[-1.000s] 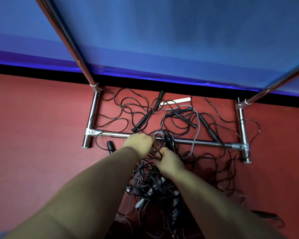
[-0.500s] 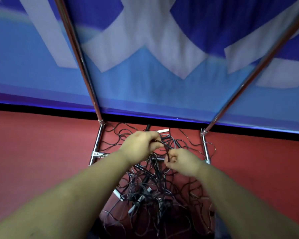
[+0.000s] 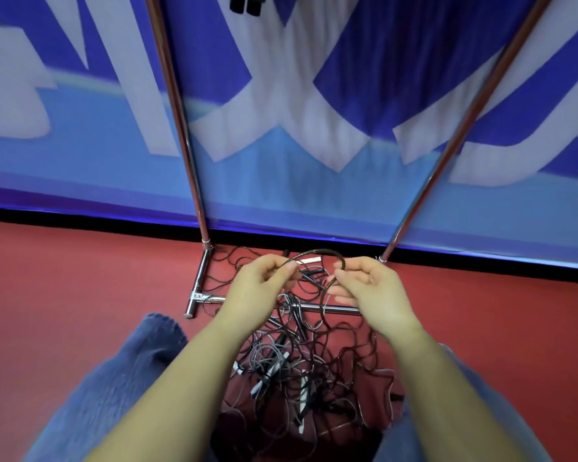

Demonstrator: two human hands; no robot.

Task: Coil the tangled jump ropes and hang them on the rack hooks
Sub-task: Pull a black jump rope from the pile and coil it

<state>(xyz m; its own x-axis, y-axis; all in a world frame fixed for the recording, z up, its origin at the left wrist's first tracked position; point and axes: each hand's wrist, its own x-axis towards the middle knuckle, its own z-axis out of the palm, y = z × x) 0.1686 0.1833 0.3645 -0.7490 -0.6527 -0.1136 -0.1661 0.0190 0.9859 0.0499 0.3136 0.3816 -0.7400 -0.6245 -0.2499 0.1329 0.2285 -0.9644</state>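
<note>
Jump ropes (image 3: 297, 365) lie in a tangled black and grey pile on the red floor (image 3: 80, 295), spread over and in front of the chrome rack (image 3: 201, 288) base bar, between the person's knees in blue trousers (image 3: 141, 358). Left hand (image 3: 261, 288) raised above the pile, fingers curled, thumb and forefinger pinching one dark rope strand (image 3: 317, 252). Right hand (image 3: 371, 291) level with it, just beside, thumb and forefinger pinching the same strand further along, other fingers loosely bent. The strand arcs up between the two hands, then drops from the right hand back into the tangle. Two rack poles rise either side, in front of a blue and white banner (image 3: 281, 128). Black handles (image 3: 246, 3) hang at the top edge; what holds them is out of view.
</note>
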